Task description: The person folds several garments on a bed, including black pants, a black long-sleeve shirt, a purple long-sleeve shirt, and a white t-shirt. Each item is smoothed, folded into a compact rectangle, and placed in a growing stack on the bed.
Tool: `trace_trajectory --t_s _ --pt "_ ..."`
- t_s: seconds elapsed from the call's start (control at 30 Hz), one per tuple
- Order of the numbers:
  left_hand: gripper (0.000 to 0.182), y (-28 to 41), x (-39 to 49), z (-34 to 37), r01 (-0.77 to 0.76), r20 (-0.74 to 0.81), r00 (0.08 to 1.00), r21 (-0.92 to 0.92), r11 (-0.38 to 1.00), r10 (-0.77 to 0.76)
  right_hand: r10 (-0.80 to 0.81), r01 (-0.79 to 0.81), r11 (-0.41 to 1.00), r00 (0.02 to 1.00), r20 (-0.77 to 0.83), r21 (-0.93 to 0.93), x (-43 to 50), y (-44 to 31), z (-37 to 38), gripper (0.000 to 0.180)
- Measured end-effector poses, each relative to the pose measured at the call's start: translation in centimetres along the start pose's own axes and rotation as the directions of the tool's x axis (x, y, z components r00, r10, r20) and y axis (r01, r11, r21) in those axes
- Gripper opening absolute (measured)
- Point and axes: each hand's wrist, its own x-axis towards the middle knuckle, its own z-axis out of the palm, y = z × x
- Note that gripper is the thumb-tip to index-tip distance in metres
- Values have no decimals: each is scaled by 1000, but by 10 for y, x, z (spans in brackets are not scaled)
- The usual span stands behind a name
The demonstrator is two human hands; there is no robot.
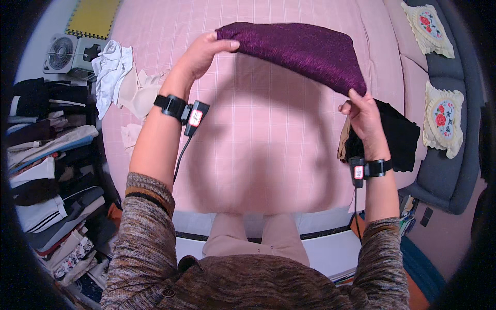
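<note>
A dark purple piece of shiny fabric [294, 50] stretches between my two hands above the bed. My left hand [205, 52] pinches its upper left corner, thumb on top. At the lower right corner, my right hand [360, 112] grips the cloth between thumb and fingers. The fabric looks folded, and I cannot tell what garment it is. Beneath it spreads a pink checked bedsheet [255, 162], where the shadow of my arms falls. Beside my right wrist lies a stack of folded black clothing [401, 135] with a tan piece under its edge.
White clothing [112, 73] and beige bras [141, 91] lie at the bed's left edge. Piles of folded clothes [54, 166] fill the left side, below a box fan [60, 53]. Embroidered cushions [443, 116] rest on a grey padded surface [441, 186] at right. Cables hang from both wrist straps.
</note>
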Motion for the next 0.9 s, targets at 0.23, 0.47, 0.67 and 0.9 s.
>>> trace_trajectory --t_s 0.23,0.47,0.67,0.9 --pt "50 -128 -96 21 363 -107 927 4 932 -360 342 -349 937 922 -182 -7 -23 164 4 22" --pt "55 -226 -186 52 424 -276 883 118 898 -380 299 -345 935 893 -335 -84 -83 307 -4 27" --pt "38 -241 -245 61 669 -212 738 108 735 -640 210 -279 894 952 -224 -350 -132 340 -14 15" --pt "42 -269 -272 68 641 -273 747 54 765 -606 362 -418 860 904 -227 -292 -116 334 -24 17"
